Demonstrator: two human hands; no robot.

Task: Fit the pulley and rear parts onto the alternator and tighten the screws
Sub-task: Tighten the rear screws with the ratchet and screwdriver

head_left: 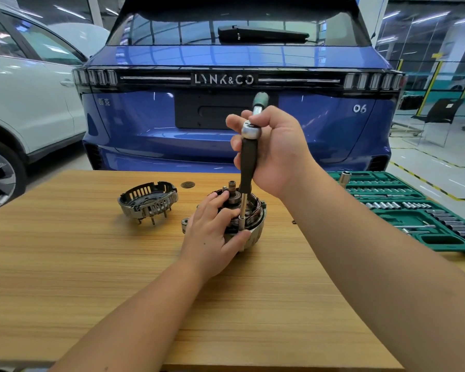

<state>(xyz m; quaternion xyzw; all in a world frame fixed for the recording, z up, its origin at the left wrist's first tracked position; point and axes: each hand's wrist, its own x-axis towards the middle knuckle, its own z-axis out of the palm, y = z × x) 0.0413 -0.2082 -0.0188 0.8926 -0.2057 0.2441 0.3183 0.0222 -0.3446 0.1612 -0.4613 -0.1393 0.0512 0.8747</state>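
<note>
Head: 2 hands (274, 149), 1 alternator (249, 218), 1 ratchet (249, 154).

A car workshop: a blue car (236, 103) stands tail-on at 12 o'clock behind the wooden table (118, 264), a white car (24, 103) at 10 o'clock, and a green socket set (414, 208) at 3 o'clock.

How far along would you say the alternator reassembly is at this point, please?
Midway, it seems. In hand: the right hand holds the ratchet upright, its extension down at the rim of the alternator, while the left hand steadies the body. Left: the slotted rear cover lies apart on the table, not yet fitted. Whether the pulley is on cannot be seen.
</note>
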